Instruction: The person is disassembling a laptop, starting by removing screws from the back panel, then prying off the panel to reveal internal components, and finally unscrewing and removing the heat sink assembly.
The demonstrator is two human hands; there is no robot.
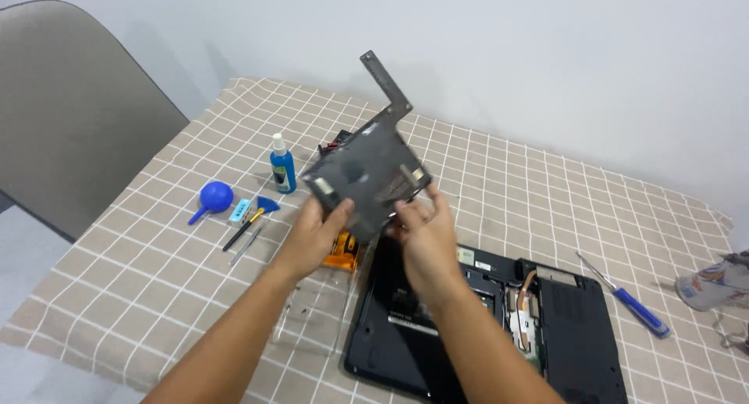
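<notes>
Both hands (374,232) gripping raised grey panel (367,181)

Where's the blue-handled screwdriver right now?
The blue-handled screwdriver lies on the checked tablecloth at the right of the head view, just right of the opened laptop.

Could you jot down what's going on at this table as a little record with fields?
Setting: table under a checked cloth
Left hand: grips the lower left edge of a grey L-shaped cover panel
Right hand: grips the panel's lower right edge
Below the hands: opened black laptop, underside up
Left side: blue bottle, blue air blower, small brush
Right side: blue-handled screwdriver
</notes>
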